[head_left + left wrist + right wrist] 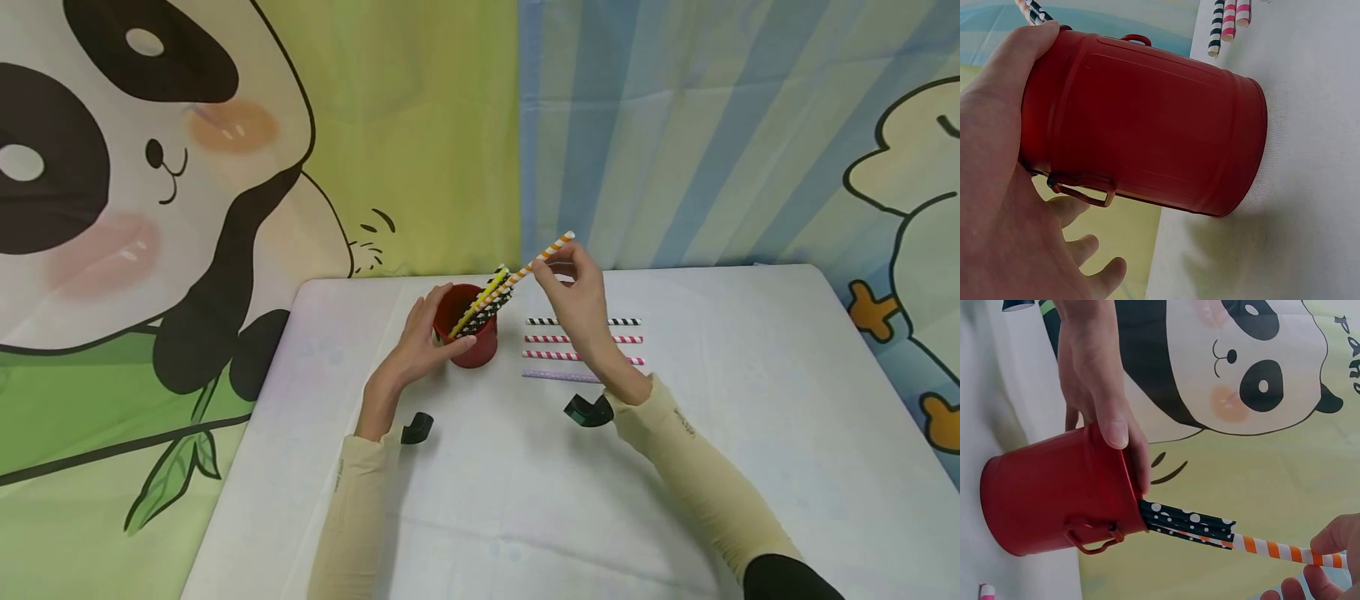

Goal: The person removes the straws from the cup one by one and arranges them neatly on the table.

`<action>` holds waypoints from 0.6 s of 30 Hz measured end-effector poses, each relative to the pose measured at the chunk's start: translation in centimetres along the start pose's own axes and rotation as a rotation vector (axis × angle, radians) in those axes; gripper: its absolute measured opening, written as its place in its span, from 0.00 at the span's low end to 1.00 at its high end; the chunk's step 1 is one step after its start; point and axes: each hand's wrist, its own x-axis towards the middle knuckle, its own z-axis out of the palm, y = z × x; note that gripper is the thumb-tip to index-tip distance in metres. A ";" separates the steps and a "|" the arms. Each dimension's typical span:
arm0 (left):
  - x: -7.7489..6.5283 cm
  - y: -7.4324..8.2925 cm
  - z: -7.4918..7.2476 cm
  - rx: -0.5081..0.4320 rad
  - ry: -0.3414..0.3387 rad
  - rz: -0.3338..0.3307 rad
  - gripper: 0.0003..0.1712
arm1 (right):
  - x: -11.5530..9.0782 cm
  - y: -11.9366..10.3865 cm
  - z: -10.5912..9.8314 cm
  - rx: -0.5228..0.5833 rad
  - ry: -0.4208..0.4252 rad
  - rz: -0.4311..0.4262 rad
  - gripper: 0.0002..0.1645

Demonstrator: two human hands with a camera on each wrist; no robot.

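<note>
A small red metal bucket (pixel 480 348) with loop handles stands on the white table. My left hand (pixel 420 343) holds it at the rim, the thumb on the near side and the fingers around the far side. Above and to the right, my right hand (pixel 583 304) pinches the upper part of an orange-and-white striped paper straw (pixel 1272 547). The straw slants down towards the bucket mouth, and its lower end is hidden among black straws with white dots (pixel 1188 520). A yellow straw (pixel 480 302) leans in the bucket as well.
Right of the bucket lie a black-and-white striped straw (pixel 543 321), two pink-and-white striped straws (pixel 543 339) and a purple straw (pixel 551 375), side by side below my right forearm. A patterned curtain (pixel 450 167) hangs behind the table (pixel 480 517). Dark pieces (pixel 417 428) jut from both wrists.
</note>
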 end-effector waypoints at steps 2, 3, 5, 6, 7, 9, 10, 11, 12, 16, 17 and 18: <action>0.0 0.0 0.0 0.003 0.000 -0.001 0.53 | -0.1 -0.6 -0.2 0.009 0.009 -0.002 0.12; -0.1 0.0 0.0 0.004 0.000 -0.001 0.53 | -0.1 -0.7 -0.3 0.014 0.014 -0.008 0.13; 0.0 0.0 0.0 0.004 0.000 0.003 0.53 | -0.2 -0.8 -0.6 0.021 0.021 -0.008 0.14; 0.0 0.0 0.0 0.005 0.000 0.003 0.53 | -0.2 -1.0 -0.8 0.026 0.024 -0.007 0.14; 0.0 0.0 0.0 0.005 0.000 0.003 0.53 | -0.2 -1.0 -0.9 0.026 0.026 -0.011 0.14; 0.0 0.0 0.0 0.005 0.001 0.002 0.53 | -0.2 -0.8 -1.2 0.031 0.028 -0.022 0.14; 0.0 0.0 0.0 0.007 0.001 0.002 0.53 | -0.2 -1.0 -1.3 0.030 0.029 -0.028 0.14; 0.0 0.0 0.0 0.007 0.001 0.000 0.53 | -0.2 -1.1 -1.4 0.031 0.032 -0.031 0.14; 0.0 0.0 0.0 0.009 0.001 -0.003 0.53 | -0.3 -1.3 -1.5 0.032 0.035 -0.036 0.14; 0.0 0.0 0.0 0.009 -0.003 -0.004 0.53 | -0.4 -2.0 -2.2 0.050 0.054 -0.051 0.11; 0.0 0.0 0.0 0.008 -0.003 -0.006 0.53 | -0.4 -2.2 -2.4 0.059 0.060 -0.054 0.10; 0.0 0.0 0.0 0.009 -0.004 -0.006 0.53 | -0.4 -2.4 -2.6 0.069 0.064 -0.060 0.10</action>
